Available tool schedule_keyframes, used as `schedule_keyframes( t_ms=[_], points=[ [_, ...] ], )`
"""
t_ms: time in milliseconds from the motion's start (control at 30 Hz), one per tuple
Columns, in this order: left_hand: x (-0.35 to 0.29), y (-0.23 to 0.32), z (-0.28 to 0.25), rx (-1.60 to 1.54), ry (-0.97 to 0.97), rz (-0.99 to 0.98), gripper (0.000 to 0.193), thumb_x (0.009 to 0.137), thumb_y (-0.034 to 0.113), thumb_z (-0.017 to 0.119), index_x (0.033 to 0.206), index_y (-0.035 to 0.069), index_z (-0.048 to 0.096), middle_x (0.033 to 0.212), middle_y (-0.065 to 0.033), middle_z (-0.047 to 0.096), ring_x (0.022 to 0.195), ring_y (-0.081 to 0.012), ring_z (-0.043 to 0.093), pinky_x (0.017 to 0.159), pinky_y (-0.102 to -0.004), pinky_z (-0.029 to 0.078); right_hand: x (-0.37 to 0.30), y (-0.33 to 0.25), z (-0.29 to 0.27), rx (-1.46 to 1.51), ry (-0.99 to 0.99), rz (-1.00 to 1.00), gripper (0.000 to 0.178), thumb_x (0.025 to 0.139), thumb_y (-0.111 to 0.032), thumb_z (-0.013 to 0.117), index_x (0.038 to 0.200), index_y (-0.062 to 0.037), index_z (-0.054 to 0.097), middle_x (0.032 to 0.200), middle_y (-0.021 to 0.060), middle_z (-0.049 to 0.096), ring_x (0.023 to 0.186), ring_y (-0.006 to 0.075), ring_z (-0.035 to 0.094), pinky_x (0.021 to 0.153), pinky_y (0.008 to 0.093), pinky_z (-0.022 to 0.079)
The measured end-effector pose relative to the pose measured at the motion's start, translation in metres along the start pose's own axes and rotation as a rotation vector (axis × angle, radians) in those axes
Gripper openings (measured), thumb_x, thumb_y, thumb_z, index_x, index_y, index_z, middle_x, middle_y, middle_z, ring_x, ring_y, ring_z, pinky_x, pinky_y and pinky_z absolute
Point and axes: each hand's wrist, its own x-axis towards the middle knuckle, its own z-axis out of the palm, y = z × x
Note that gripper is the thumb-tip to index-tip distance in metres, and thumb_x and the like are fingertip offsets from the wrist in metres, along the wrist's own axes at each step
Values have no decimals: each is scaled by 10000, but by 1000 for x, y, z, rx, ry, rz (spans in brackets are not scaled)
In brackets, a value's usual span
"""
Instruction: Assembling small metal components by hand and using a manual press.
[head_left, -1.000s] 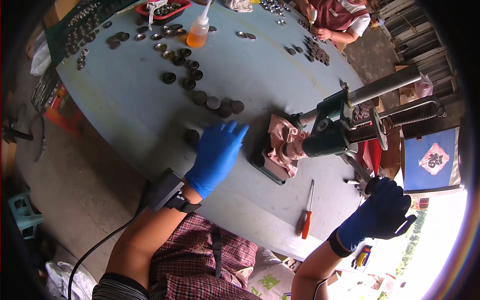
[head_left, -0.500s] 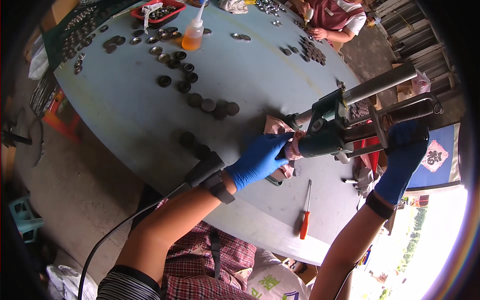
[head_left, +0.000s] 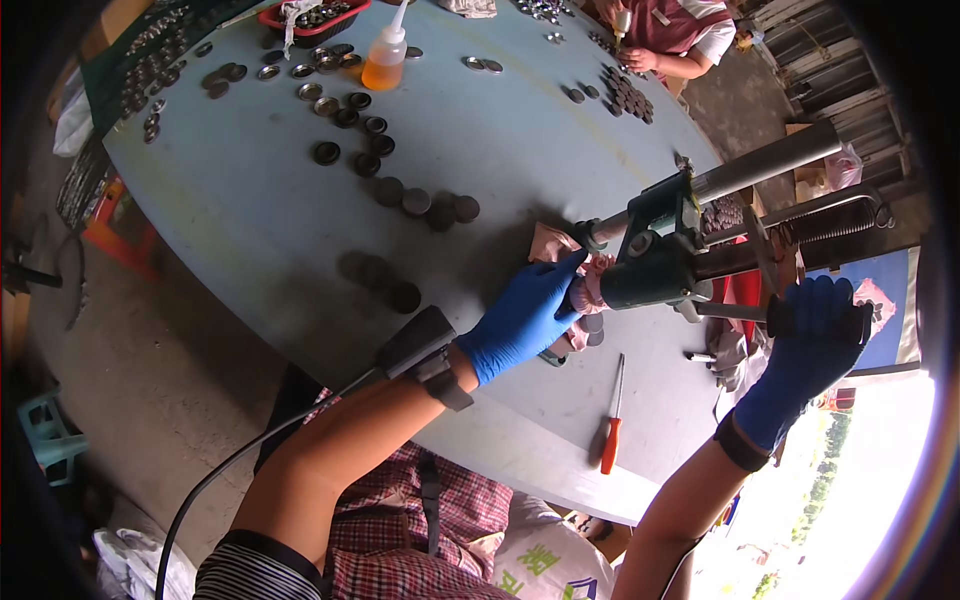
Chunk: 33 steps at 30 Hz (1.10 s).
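Observation:
A dark green hand press point(head_left: 650, 265) with a steel column point(head_left: 760, 160) and a spring point(head_left: 830, 223) stands at the right of the table. My right hand point(head_left: 815, 345), in a blue glove, is wrapped round the black end of the press's lever handle point(head_left: 735, 311). My left hand point(head_left: 525, 312), also gloved in blue, has its fingertips curled at the press head beside pink cloth point(head_left: 592, 285); what they hold is hidden. Under that hand, dark round discs point(head_left: 592, 325) show at the press base. A screwdriver point(head_left: 612, 440) with an orange handle lies nearer me.
Dark round caps point(head_left: 415, 201) trail across the grey-blue table point(head_left: 500, 150). Behind them stand a squeeze bottle point(head_left: 384, 62) of orange liquid and a red basket point(head_left: 325, 28) of metal parts. A co-worker's hand point(head_left: 640, 60) is at the far side, near more discs point(head_left: 628, 97).
My right hand has come down and toward me with the lever handle. My left hand stays at the press head, and more of the discs beneath it now shows.

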Motion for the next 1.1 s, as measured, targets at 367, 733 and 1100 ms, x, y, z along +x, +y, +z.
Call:
schedule_keyframes(
  t_ms=[367,733,1100],
  points=[
    [11,-19,-81,904,86,-150,609,757,184,737,1295,38,492,1315,-166,492,1169,-344,490,967,-454,398,-52,51,63,-160,426,-415,424,944,-434,314,696,-90,327,643,65,275,606,225,296,593,397,260],
    [11,-20,-71,654,4,20,276,796,104,663,1067,79,616,980,-92,595,878,-311,597,751,-427,467,-36,43,69,-60,468,-425,397,956,-396,355,667,-126,337,617,38,270,590,187,295,615,393,266],
    [2,-4,1,154,-6,31,590,844,180,711,1341,-30,473,994,-192,641,900,-366,623,782,-425,514,34,6,7,24,217,-21,348,960,-328,440,678,-164,320,597,-26,259,499,122,242,510,288,278]
  ],
)
